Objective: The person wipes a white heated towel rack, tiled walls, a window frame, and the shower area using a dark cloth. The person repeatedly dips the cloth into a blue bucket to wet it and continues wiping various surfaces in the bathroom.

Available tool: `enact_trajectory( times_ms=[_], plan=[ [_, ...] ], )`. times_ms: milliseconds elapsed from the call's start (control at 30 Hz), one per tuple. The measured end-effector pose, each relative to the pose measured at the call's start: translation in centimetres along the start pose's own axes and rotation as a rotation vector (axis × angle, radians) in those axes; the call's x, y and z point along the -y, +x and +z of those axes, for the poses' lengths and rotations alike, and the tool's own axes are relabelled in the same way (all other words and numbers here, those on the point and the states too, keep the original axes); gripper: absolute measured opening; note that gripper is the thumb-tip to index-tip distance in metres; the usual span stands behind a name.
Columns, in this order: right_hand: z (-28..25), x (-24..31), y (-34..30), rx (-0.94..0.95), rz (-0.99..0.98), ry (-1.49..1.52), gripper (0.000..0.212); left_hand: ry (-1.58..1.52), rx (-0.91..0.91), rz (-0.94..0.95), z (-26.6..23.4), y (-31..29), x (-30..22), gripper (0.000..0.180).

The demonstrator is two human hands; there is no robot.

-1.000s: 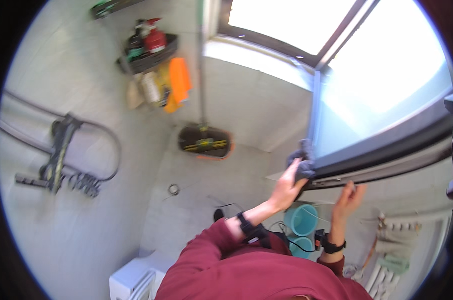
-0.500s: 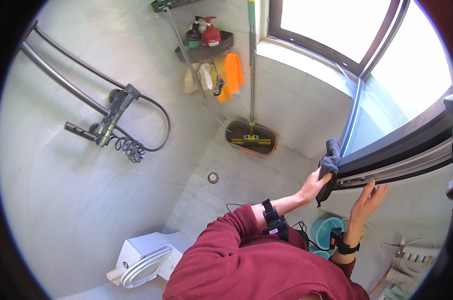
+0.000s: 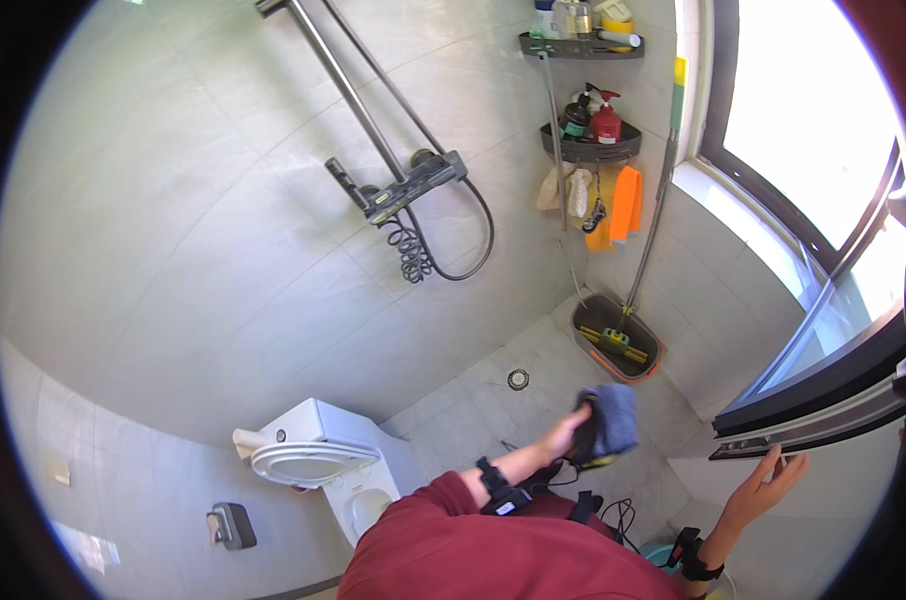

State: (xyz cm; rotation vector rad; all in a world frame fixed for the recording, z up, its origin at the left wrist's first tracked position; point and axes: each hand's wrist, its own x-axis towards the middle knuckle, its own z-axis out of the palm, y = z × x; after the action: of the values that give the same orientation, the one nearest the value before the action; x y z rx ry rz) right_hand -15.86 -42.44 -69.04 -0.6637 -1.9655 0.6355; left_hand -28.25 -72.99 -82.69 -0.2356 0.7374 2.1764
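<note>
My left hand [image 3: 565, 435] is closed on a grey-blue cloth [image 3: 615, 418] with a dark side, held out over the tiled floor and apart from the window. My right hand [image 3: 761, 492] has its fingers stretched out and apart. Its fingertips lie at the lower edge of the open window sash [image 3: 808, 428], seemingly touching it; nothing is in that hand. The sash has a dark frame with a silver metal strip and swings inward at the right.
A grey bucket [image 3: 645, 372] holding a mop [image 3: 613, 342] stands in the corner below shelves [image 3: 613, 150] with bottles. The shower fixture [image 3: 413, 190] juts from the wall. A white toilet [image 3: 318, 425] stands lower left, near a floor drain [image 3: 518, 380]. Black cables [image 3: 623, 520] trail beside me.
My left hand has taken the cloth away from the sash, left and down. My right hand stays by the sash's lower edge. The view has swung left, showing more of the toilet.
</note>
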Motion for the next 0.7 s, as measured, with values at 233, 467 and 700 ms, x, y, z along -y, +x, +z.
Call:
enact_trajectory(
  times_ms=[233,467,700],
  plan=[
    [1.1,-6.1,-4.4,0.141,-0.02,0.378,0.038,0.363,-0.703,0.649,-5.8,-16.4,-15.9,0.047],
    [4.1,-7.7,-13.8,0.572,0.469,0.354,0.034,0.911,-1.046,1.82,1.3,-36.3,-41.6,0.047],
    [14.3,4.3,-21.3,0.944,-0.052,0.043,0.038,1.904,-1.565,2.227,6.2,-47.8,-62.8,0.055]
  ],
)
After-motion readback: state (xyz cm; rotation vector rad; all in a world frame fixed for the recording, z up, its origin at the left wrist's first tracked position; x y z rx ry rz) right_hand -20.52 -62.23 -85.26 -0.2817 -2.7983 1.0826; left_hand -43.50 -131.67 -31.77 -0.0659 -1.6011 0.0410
